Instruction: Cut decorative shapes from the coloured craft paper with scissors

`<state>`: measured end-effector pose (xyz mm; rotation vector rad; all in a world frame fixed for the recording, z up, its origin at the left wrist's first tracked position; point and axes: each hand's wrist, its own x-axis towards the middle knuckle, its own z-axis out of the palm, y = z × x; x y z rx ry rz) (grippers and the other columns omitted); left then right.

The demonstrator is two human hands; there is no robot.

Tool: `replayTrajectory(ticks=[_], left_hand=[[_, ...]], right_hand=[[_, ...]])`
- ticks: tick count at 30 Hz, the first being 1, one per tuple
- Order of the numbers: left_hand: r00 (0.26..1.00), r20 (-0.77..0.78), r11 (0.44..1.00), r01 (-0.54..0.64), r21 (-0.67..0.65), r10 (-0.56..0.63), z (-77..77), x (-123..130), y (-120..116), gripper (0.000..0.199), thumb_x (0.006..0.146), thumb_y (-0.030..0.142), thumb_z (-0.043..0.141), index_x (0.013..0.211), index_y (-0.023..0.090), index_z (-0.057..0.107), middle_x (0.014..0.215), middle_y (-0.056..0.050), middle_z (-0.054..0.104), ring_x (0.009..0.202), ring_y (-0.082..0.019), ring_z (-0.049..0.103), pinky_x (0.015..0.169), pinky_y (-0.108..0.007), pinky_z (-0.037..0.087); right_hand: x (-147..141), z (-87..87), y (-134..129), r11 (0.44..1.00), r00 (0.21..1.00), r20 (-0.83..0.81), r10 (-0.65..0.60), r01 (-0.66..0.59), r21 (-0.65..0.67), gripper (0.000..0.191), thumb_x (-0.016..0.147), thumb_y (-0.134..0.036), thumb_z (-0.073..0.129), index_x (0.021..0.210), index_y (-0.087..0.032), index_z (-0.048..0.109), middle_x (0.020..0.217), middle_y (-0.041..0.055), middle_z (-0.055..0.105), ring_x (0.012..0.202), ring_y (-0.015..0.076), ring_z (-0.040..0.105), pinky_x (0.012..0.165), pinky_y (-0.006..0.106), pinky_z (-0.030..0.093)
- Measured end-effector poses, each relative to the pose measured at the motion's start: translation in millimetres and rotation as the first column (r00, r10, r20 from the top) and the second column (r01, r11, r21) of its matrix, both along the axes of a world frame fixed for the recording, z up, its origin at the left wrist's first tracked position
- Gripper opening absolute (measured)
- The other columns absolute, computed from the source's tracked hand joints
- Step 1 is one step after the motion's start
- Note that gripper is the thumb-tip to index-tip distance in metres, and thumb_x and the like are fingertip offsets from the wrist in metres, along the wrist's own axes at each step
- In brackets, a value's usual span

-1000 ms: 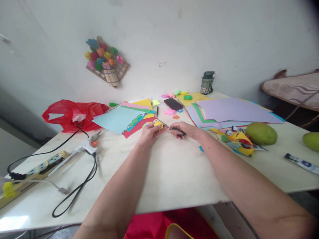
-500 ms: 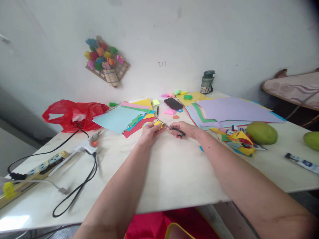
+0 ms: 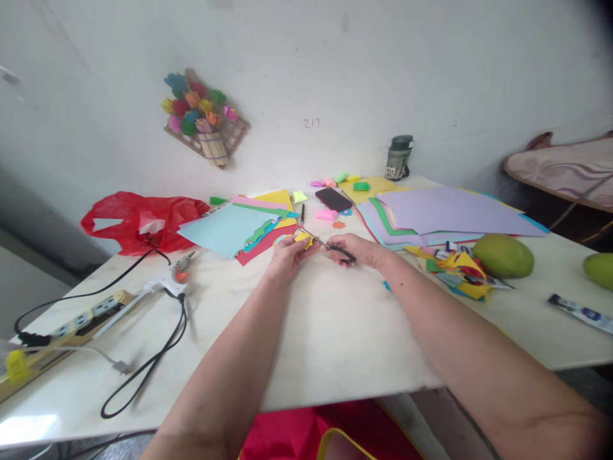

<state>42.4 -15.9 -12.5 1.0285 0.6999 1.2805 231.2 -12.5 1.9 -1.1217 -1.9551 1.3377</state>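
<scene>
My left hand (image 3: pixel 288 257) pinches a small piece of yellow paper (image 3: pixel 303 237) above the middle of the table. In my right hand (image 3: pixel 352 248) are black-handled scissors (image 3: pixel 341 253), their blades pointing up and left across the yellow paper. Whether the blades are parted I cannot make out. Just beyond my hands lie an orange paper cut-out (image 3: pixel 339 225), a pink packet (image 3: pixel 326 216) and a black pen (image 3: pixel 302 213). A red sheet (image 3: pixel 249 254) and a light blue sheet (image 3: pixel 225 230) lie to the left of my left hand.
Left, a glue gun (image 3: pixel 173 276) with a looped cord sits near a power strip (image 3: pixel 90 319) and a red plastic bag (image 3: pixel 134 220). Right, paper scraps (image 3: pixel 462 271) lie beside a green mango (image 3: pixel 504 256). Behind are a phone (image 3: pixel 334 199), stacked lilac sheets (image 3: pixel 445 211) and a bottle (image 3: pixel 399 158).
Almost nothing differs. Both hands stay in place, with only a slight shift of the yellow paper and the scissors.
</scene>
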Motion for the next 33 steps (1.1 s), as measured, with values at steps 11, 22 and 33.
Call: replayTrajectory(ticks=[11,22,33], left_hand=[[0.997,-0.073,1.000,0.016,-0.011,-0.017,2.4,-0.4,-1.9,0.021,0.064,0.022,0.069,0.080,0.009,0.064,0.084,-0.010,0.068,0.072,-0.018,0.066,0.070,-0.028,0.053],[0.988,-0.155,0.999,-0.014,0.029,0.018,0.0,-0.6,-0.6,0.025,0.059,0.028,0.074,0.066,0.013,0.056,0.056,0.001,0.059,0.045,-0.006,0.051,0.047,-0.019,0.039],[0.986,-0.167,1.000,0.018,0.026,-0.013,1.5,-0.9,-2.3,0.025,0.061,0.031,0.073,0.066,0.013,0.056,0.057,0.000,0.059,0.045,-0.006,0.050,0.046,-0.019,0.037]], right_hand=[[3.6,4.7,-3.0,0.999,1.000,0.005,0.014,-0.014,0.046,0.029,0.073,-0.044,0.058,0.074,-0.015,0.051,0.052,-0.0033,0.052,0.039,0.0051,0.044,0.034,0.017,0.025],[8.3,8.3,-4.7,0.997,0.997,-0.026,0.066,-0.065,0.042,0.027,0.077,-0.040,0.054,0.069,-0.014,0.050,0.053,-0.0023,0.052,0.040,0.0054,0.045,0.036,0.018,0.029],[8.3,10.3,-5.6,0.996,0.997,-0.022,0.071,-0.070,0.046,0.025,0.077,-0.038,0.055,0.068,-0.015,0.049,0.054,-0.0024,0.052,0.040,0.0056,0.045,0.036,0.018,0.030]])
